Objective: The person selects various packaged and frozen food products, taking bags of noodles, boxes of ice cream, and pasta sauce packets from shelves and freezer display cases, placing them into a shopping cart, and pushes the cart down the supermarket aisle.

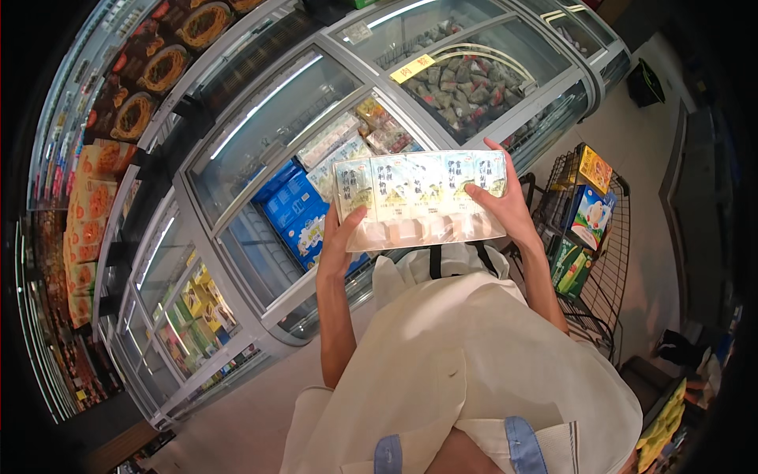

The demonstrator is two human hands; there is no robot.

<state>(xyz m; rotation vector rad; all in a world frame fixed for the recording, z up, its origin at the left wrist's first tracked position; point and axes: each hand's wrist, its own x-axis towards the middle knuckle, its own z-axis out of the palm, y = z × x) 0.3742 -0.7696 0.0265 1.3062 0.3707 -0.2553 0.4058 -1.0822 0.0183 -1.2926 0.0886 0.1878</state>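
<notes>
Between my two hands is a clear-wrapped multipack of frozen milk bars [420,198], held level in front of my torso. The pack bears printed writing and a pale green and blue design. My left hand [340,237] grips its left end, thumb on the front face. On the right end, my right hand [503,198] clasps the pack with its thumb pressed on the front. Behind it stands a chest freezer [237,260] with its glass lid partly slid aside. Blue cartons [290,207] and similar pale packs [331,142] lie inside.
A wire shopping cart [613,266] stands to my right, holding a yellow box [595,169], a blue box [592,216] and a green box [571,269]. The neighbouring freezer holds wrapped dark green dumplings [462,89] under a yellow sign [413,68]. A dark basket [645,83] sits on the floor beyond.
</notes>
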